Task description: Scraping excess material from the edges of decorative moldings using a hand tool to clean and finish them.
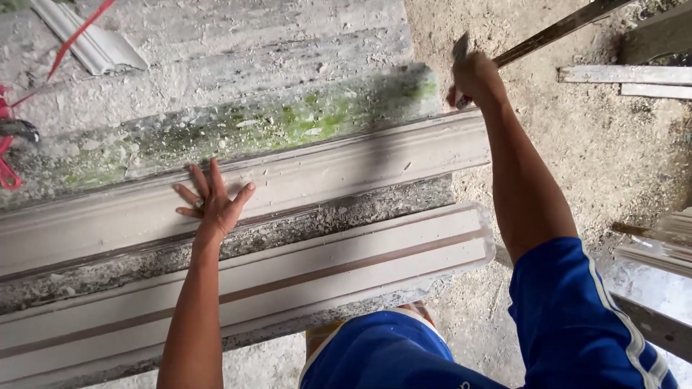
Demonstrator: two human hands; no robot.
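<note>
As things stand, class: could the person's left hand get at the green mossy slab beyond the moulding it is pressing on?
Probably yes. The left hand lies flat on the upper moulding, and the mossy slab sits right behind it with nothing between.

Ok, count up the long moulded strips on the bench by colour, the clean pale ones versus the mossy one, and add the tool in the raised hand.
Pale moulded strips: 2, the far one under the left hand, and the near one
Moss-stained green strip: 1
Flat-bladed tool held in the right hand: 1
Total: 4
</note>
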